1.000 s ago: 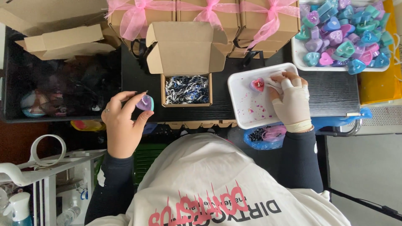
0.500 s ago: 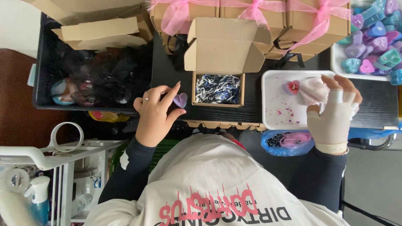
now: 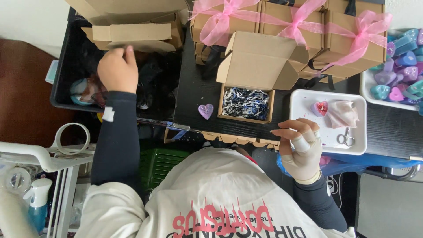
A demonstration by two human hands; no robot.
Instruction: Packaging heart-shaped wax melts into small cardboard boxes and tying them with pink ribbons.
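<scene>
The open box is of matt brown cardboard, and the filling inside it looks like shredded paper. The small purple heart has a smooth, slightly glossy surface, like wax or resin. The white tray seems to be smooth plastic, and the little scissors on it are shiny metal. The ribbons are thin, half-transparent pink cloth. The right hand wears a pale, matt glove. The table is dark and matt.
</scene>
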